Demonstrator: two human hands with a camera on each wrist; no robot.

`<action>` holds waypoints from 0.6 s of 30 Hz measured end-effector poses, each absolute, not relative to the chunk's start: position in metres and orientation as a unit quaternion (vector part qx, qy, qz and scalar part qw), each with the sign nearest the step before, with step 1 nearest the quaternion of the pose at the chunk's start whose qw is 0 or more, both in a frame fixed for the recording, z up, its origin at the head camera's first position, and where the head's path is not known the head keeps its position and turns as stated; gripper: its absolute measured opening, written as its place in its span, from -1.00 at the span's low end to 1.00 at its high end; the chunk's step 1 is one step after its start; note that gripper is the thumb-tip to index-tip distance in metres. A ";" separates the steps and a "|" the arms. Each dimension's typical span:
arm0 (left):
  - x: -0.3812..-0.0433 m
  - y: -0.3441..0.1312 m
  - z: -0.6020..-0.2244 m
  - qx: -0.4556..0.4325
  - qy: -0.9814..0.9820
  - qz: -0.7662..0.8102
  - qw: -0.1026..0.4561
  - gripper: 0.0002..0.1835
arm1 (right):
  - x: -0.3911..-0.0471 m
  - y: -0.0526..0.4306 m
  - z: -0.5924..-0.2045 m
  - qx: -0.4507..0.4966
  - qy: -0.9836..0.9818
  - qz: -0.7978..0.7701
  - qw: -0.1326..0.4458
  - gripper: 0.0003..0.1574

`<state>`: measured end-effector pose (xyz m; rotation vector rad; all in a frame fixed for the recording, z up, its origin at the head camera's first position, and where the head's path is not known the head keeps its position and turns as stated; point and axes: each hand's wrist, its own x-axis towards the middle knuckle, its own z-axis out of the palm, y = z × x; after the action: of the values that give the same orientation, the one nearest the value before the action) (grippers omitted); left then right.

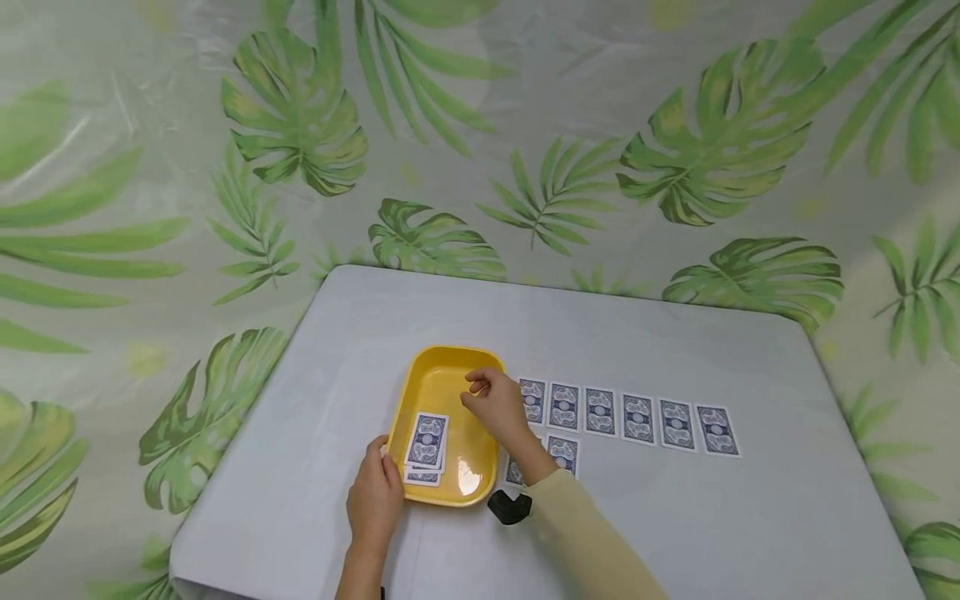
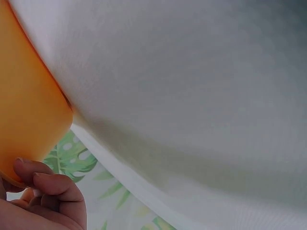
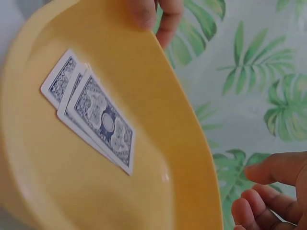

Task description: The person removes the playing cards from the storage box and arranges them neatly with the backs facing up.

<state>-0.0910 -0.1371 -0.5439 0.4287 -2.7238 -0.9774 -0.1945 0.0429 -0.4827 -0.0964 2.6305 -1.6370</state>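
Note:
My left hand [image 1: 375, 497] grips the left rim of a yellow plastic tray [image 1: 441, 382], thumb on its near-left edge. In the left wrist view the curled fingers [image 2: 57, 187] sit at the tray's edge. My right hand [image 1: 498, 408] hovers over the tray's right side with thumb and fingers bent and nothing between them. Inside the tray lie a few overlapping playing cards [image 3: 107, 123], their blue patterned backs facing up, at the near left.
Right of the tray, a row of face-down playing cards [image 1: 637, 418] runs across the white-covered table [image 1: 750, 517]. Nearer me lies a second short row, with one card [image 1: 562, 454] partly behind my right wrist. A leaf-patterned sheet [image 1: 555, 192] surrounds the table.

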 end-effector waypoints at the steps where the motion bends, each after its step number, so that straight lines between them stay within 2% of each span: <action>1: -0.091 -0.137 -0.544 0.145 -0.926 -0.332 0.108 -0.65 | -0.196 0.040 -0.483 -0.032 0.850 -0.525 0.022 -0.67; 18: -0.091 -0.138 -0.546 0.146 -0.927 -0.326 0.115 -0.65 | -0.214 0.007 -0.506 -0.015 0.874 -0.480 0.073 -0.73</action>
<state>-0.0906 -0.1377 -0.5456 0.4274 -2.7168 -0.9569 -0.2138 0.0068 -0.5064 -0.0456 2.6253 -1.4400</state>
